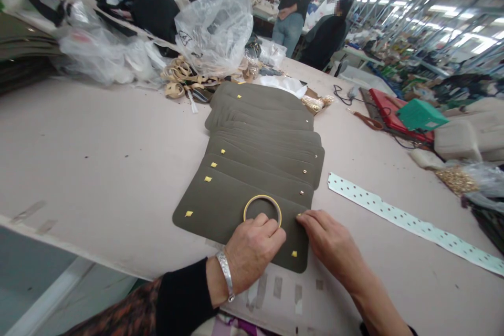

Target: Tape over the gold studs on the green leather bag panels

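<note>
Olive-green flat panels with rounded corners [236,205] lie overlapped in a long row on the table. The nearest one bears small yellow tape pieces [189,214] near its corners. My left hand [255,244], with a silver bracelet on its wrist, is closed on a roll of yellow tape [262,197] over this panel. At the panel's right edge my right hand [325,236] pinches with thumb and forefinger at a bit of yellow tape [299,215]. Small metal fittings [302,192] show along the right side of the panels behind.
A pale strip with dark dots [394,213] lies to the right. Clear plastic bags [216,31] and tan straps [183,76] are heaped at the back. A green box [422,114] rests on a red object at the far right. Two people are beyond the table.
</note>
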Demonstrator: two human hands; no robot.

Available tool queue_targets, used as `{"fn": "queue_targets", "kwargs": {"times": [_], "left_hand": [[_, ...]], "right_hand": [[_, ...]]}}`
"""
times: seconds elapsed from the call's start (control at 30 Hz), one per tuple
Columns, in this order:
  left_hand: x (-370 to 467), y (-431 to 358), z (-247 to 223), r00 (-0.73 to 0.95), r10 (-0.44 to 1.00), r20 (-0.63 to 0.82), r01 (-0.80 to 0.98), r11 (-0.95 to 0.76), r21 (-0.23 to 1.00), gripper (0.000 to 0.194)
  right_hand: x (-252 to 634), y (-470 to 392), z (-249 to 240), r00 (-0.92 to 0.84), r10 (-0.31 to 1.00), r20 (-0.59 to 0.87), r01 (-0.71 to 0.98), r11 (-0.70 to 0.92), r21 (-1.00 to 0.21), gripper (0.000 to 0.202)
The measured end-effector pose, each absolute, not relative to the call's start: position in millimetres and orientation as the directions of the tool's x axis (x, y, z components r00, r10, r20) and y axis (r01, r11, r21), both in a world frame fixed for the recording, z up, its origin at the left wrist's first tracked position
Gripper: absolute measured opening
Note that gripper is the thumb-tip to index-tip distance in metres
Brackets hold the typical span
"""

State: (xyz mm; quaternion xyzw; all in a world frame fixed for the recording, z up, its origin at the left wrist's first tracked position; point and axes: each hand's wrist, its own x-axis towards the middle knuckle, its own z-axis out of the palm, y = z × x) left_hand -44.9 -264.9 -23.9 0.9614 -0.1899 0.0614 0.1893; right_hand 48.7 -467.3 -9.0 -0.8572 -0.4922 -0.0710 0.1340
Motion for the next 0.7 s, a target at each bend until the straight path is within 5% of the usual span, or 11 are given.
{"fn": "queue_targets", "kwargs": {"times": [0.37,0.6,0.7], "left_hand": [[-46,-265,-25,0.922,-0.326,0.208,-0.383,-0.847,0.369,0.01],[-57,-253,-14,0.893,-0.199,0.404,-0.424,-0.672,0.607,0.022],[-65,-248,-5,0.903,-0.122,0.411,-0.403,-0.571,0.715,0.023]], "right_hand": [[66,-438,1,0.82,0.566,-0.082,0.521,-0.799,-0.301,0.021],[24,-453,6,0.77,0.637,-0.037,0.588,-0.731,-0.346,0.019],[2,-454,11,0.779,0.623,0.073,0.583,-0.674,-0.454,0.015]]}}
